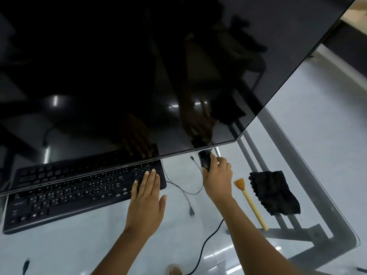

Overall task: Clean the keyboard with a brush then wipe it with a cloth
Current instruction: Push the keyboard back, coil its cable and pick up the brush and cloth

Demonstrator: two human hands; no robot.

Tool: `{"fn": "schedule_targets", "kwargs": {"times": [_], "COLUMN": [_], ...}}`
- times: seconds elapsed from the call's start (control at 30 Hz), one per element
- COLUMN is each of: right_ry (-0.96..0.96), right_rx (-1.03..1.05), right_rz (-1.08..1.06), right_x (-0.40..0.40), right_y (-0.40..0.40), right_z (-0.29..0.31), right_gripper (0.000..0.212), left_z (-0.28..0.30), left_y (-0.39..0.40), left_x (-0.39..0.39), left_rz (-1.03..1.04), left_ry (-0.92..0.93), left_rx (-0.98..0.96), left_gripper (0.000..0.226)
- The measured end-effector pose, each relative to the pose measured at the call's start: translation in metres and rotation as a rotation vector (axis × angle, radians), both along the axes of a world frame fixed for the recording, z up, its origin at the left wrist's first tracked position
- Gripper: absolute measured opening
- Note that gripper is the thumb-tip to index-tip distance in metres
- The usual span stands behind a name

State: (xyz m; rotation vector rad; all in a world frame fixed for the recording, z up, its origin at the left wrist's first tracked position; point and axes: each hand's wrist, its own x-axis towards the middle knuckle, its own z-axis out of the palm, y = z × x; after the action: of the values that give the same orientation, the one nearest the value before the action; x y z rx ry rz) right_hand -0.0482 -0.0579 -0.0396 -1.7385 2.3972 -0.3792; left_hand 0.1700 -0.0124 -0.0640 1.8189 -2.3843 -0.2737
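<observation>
A black keyboard (75, 195) lies on the glass table, its far edge hidden under a big dark monitor. My left hand (146, 197) rests flat on the keyboard's right end, fingers straight over the number pad. My right hand (217, 178) grips a black mouse (205, 160) just under the monitor's lower corner. To the right of that hand lies a brush (250, 203) with a pale wooden handle and orange bristles pointing away from me. A black cloth (275, 192) lies crumpled beside the brush, further right.
The dark monitor (139, 76) fills the upper part of the view and overhangs the keyboard. Thin cables (186, 195) trail between keyboard and mouse. The glass table (297, 126) shows its grey metal frame; its edge runs along the right.
</observation>
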Motion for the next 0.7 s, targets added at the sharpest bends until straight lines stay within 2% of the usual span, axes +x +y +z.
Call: {"fn": "schedule_targets", "kwargs": {"times": [0.27,0.43,0.63,0.7], "right_ry": [-0.001,0.003,-0.053,-0.078], "right_rx": [-0.017,-0.11,-0.068,-0.041], "right_rz": [0.008,0.037,0.25,0.307], "right_x": [-0.002,0.014,0.096,0.127], "right_y": [-0.008,0.01,0.039,0.046], "right_z": [0.0,0.006,0.013,0.015], "right_gripper": [0.049,0.048,0.044,0.043], "left_z": [0.0,0.009,0.018,0.021], "left_y": [0.003,0.011,0.043,0.055], "left_x": [0.006,0.031,0.115,0.141], "left_rz": [-0.011,0.031,0.164,0.236], "left_ry": [0.009,0.04,-0.027,-0.02], "left_rx": [-0.02,-0.023,-0.025,-0.058], "left_gripper": [0.061,0.058,0.057,0.05]}}
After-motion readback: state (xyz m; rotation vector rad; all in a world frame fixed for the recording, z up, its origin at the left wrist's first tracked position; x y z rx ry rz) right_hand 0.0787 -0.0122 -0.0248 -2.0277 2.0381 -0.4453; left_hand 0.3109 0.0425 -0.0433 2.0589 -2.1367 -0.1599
